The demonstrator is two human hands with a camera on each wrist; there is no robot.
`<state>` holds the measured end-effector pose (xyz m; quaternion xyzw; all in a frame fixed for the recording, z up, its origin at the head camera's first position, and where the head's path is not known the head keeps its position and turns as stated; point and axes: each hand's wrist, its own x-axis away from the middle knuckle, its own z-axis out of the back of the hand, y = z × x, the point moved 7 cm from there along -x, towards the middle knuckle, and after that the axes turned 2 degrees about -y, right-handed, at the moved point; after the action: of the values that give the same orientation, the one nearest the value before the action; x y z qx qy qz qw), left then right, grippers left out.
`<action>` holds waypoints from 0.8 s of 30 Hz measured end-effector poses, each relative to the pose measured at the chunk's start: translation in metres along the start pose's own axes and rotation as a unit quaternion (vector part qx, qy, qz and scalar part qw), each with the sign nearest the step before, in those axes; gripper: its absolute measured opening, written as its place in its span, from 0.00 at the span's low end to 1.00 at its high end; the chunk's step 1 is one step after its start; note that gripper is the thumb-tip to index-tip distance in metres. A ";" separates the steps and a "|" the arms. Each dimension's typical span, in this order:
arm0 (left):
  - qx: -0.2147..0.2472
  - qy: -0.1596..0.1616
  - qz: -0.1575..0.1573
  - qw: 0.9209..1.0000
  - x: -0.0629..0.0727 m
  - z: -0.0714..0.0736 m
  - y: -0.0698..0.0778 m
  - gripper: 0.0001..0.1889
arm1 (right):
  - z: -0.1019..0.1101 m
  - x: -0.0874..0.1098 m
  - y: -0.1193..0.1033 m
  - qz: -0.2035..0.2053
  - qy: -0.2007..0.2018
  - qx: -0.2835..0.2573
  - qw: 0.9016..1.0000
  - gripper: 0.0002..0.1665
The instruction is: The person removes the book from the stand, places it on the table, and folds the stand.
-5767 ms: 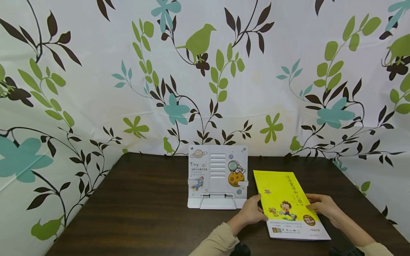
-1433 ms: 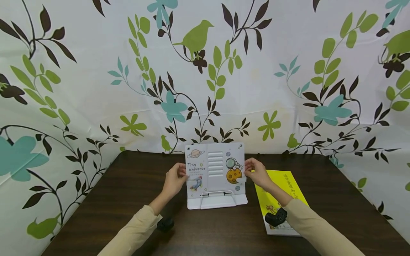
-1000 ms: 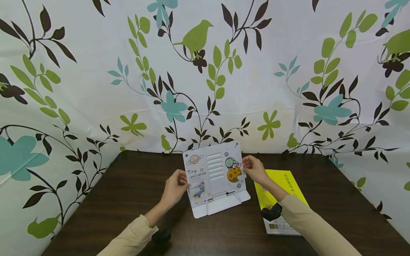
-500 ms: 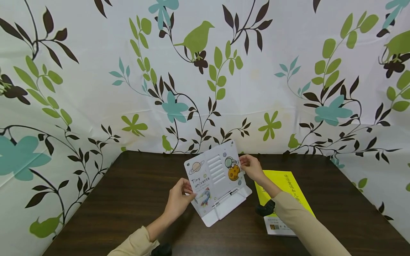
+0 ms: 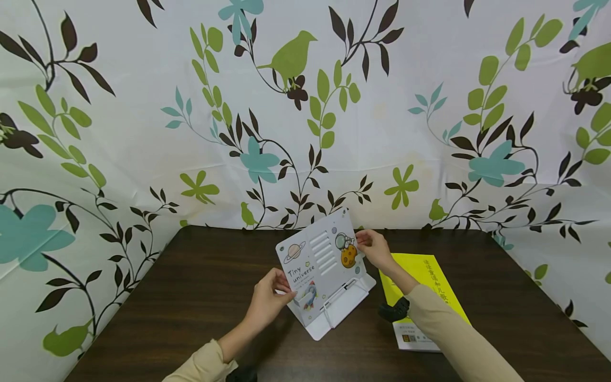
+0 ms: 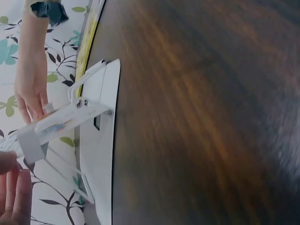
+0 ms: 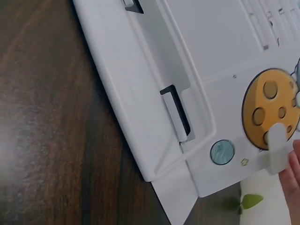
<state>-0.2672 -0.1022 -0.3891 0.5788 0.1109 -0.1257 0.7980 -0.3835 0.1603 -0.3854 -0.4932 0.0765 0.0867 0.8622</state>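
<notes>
A white book stand [image 5: 321, 265] with planet, rocket and astronaut prints stands turned askew near the table's middle, its panel leaning back. My left hand [image 5: 267, 298] pinches the panel's left edge between thumb and fingers. At the opposite edge, beside the orange moon print, my right hand [image 5: 374, 249] grips with its fingertips. In the left wrist view the stand's flat base [image 6: 99, 159] lies along the tabletop, with the panel propped above it. The right wrist view shows the front ledge [image 7: 119, 89], the wire page holder and a small white side clip [image 7: 277, 150] near my right fingers [image 7: 291, 180].
A yellow book [image 5: 429, 270] lies on the table to the right, partly covered by my right forearm. The dark wooden table [image 5: 200, 276] reaches back to a curtain [image 5: 143, 132] printed with leaves and birds.
Both hands have left the yellow book and taken the stand by its sides. The stand has rotated, its left side coming toward me; over the last half second it has barely moved.
</notes>
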 end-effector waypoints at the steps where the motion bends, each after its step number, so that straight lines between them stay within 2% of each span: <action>1: 0.002 -0.001 0.001 1.000 -0.001 0.001 0.003 0.15 | 0.002 0.002 -0.002 0.001 0.003 0.002 1.000 0.15; 6: 0.015 0.007 -0.020 1.000 -0.011 0.016 0.022 0.14 | 0.010 0.022 -0.012 -0.009 0.006 0.001 1.000 0.17; 11: 0.000 0.017 -0.044 0.999 -0.029 0.032 0.030 0.20 | -0.004 0.054 -0.010 -0.057 -0.043 -0.036 0.997 0.18; 15: -0.019 0.007 -0.066 0.998 -0.037 0.038 0.044 0.22 | -0.024 0.079 0.001 -0.121 -0.069 -0.092 0.986 0.19; 21: -0.026 -0.017 -0.060 0.998 -0.032 0.039 0.071 0.18 | -0.045 0.105 0.010 -0.203 -0.075 -0.142 0.966 0.23; 24: -0.018 -0.017 -0.060 0.998 -0.033 0.040 0.070 0.18 | -0.052 0.111 0.011 -0.226 -0.084 -0.163 0.957 0.26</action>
<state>-0.2737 -0.1167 -0.3034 0.5544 0.1337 -0.1809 0.8013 -0.2805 0.1288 -0.4445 -0.6226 -0.1246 -0.0577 0.7704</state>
